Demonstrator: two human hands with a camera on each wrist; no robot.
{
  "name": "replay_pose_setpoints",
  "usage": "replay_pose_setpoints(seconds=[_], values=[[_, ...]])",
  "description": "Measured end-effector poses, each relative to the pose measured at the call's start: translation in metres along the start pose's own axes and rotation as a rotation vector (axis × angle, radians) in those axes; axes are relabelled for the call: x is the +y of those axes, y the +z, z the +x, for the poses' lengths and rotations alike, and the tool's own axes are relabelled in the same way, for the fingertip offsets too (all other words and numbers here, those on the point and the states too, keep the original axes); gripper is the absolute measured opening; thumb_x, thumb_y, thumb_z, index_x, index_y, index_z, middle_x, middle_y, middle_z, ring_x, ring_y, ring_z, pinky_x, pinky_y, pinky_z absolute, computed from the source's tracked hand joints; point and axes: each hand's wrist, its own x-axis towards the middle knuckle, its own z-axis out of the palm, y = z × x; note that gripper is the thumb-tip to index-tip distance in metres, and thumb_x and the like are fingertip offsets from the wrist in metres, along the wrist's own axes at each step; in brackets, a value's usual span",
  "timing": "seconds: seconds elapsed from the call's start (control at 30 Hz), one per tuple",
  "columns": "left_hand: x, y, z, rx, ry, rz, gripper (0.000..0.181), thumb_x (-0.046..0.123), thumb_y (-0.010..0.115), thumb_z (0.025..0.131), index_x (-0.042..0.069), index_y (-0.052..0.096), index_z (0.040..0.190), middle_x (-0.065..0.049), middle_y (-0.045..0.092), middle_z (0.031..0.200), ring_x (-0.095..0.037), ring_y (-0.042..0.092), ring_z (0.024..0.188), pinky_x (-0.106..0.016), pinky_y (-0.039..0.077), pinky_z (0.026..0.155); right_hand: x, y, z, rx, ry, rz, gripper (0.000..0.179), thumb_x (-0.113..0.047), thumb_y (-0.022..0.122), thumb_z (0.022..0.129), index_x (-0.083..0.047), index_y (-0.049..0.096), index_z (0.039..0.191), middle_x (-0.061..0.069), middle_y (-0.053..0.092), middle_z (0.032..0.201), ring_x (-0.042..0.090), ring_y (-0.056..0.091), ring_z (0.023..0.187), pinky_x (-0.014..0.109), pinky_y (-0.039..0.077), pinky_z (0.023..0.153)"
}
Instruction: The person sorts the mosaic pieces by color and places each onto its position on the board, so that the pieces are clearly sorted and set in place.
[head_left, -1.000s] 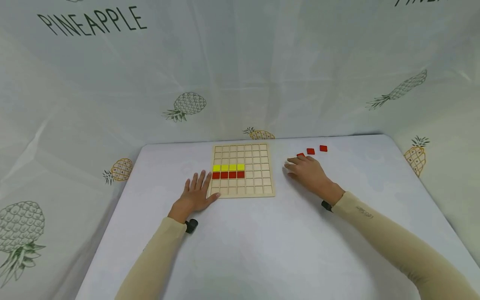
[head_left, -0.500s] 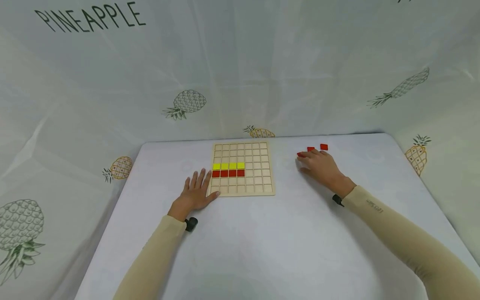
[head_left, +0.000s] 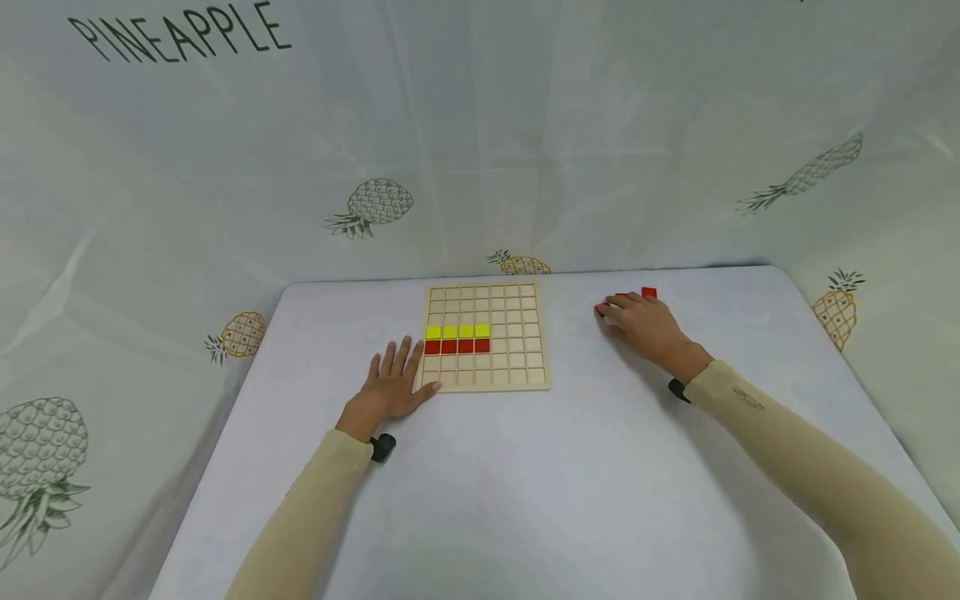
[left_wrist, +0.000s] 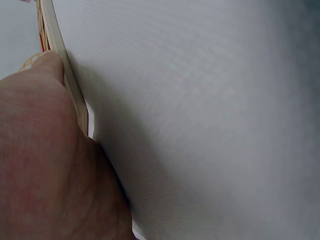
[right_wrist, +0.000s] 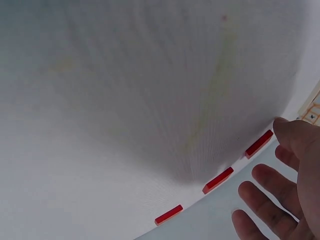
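A light wooden grid board (head_left: 517,358) lies near the back of the table, with a row of yellow tiles (head_left: 458,332) above a row of red tiles (head_left: 457,346). My left hand (head_left: 388,392) lies flat with fingers spread, its thumb touching the board's near left corner. Off to the right, my right hand (head_left: 647,323) hovers over loose red tiles. In the right wrist view three of them stand in a line, the closest red tile (right_wrist: 259,144) beside my thumb and forefinger, which do not visibly pinch it. My other fingers (right_wrist: 267,202) are loosely bent.
A white table (head_left: 495,483) carries everything. Behind it hangs a pale cloth (head_left: 480,108) printed with pineapples, which also covers both sides. Another loose red tile (head_left: 648,292) sits just beyond my right hand.
My right hand has moved right and slightly back, from beside the loose red tiles to over them, partly covering them. My left hand and the board have stayed put.
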Motion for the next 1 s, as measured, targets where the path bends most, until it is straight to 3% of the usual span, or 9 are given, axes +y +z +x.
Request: replay_pose_setpoints(seconds=[0.4,0.73,1.0], values=[[0.000,0.000,0.000,-0.003,-0.012,0.008,0.096,0.063,0.044,0.106,0.010,-0.004,0.170,-0.018,-0.012,0.177,-0.045,-0.009,0.162,-0.063,-0.005,0.128,-0.003,0.002,0.010,-0.046,-0.008,0.012,0.034,0.003,0.076,0.094,0.001,0.074,0.127,0.024,0.071,0.131,0.043,0.067,0.120,0.053,0.060,0.092],[-0.001,0.002,0.002,-0.004,-0.022,0.017,0.096,0.063,0.044,0.106,0.010,-0.005,0.170,-0.018,-0.013,0.177,-0.044,-0.010,0.162,-0.063,-0.005,0.129,-0.005,0.000,0.010,-0.059,-0.018,-0.036,0.030,0.009,0.072,0.094,-0.002,0.078,0.121,0.018,0.076,0.117,0.040,0.068,0.115,0.052,0.057,0.094],[0.000,0.003,0.001,0.001,-0.019,0.010,0.096,0.062,0.044,0.106,0.009,-0.004,0.170,-0.018,-0.012,0.177,-0.044,-0.010,0.162,-0.063,-0.005,0.129,-0.009,-0.001,0.011,-0.064,-0.009,-0.076,0.024,0.010,0.078,0.089,-0.003,0.079,0.109,0.017,0.075,0.104,0.038,0.068,0.105,0.051,0.056,0.092]])
